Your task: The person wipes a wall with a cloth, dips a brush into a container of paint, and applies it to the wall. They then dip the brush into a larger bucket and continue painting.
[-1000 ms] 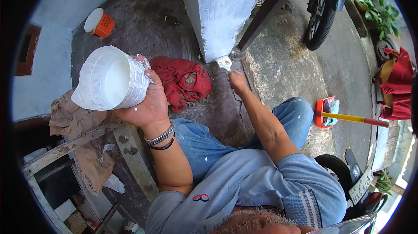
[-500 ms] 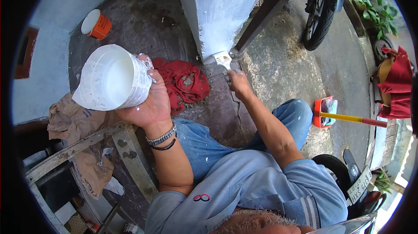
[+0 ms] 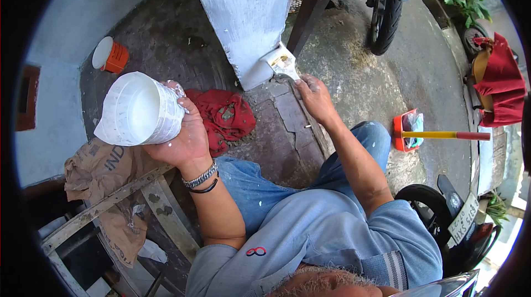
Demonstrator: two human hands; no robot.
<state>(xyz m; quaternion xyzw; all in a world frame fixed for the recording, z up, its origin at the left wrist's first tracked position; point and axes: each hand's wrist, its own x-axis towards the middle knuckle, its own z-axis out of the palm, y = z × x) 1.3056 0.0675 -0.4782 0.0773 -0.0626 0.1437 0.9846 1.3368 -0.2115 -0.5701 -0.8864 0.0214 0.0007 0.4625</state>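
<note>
My left hand (image 3: 188,131) is wrapped round a white plastic pitcher (image 3: 168,115), held up and tilted a little, with white paint (image 3: 142,110) inside. Paint smears cover the pitcher's side and some of my fingers. In my right hand (image 3: 316,98) is the handle of a white-coated paintbrush (image 3: 283,63). Its bristle end lies against the lower right edge of a white pillar (image 3: 246,26), close to the floor; the bristles themselves are mostly hidden. A crumpled red cloth (image 3: 229,117) lies on the floor between my hands.
An orange tub with a white lid (image 3: 117,57) stands by the left wall. Brown paper (image 3: 102,170) and a wooden frame (image 3: 157,192) are at lower left. A dark post (image 3: 318,6) leans beside the pillar. To the right are a motorcycle wheel (image 3: 385,15) and a red dustpan (image 3: 398,134).
The brush in my right hand has turned and moved round to the pillar's right edge. My left hand still holds the pitcher, and the whole view has shifted slightly.
</note>
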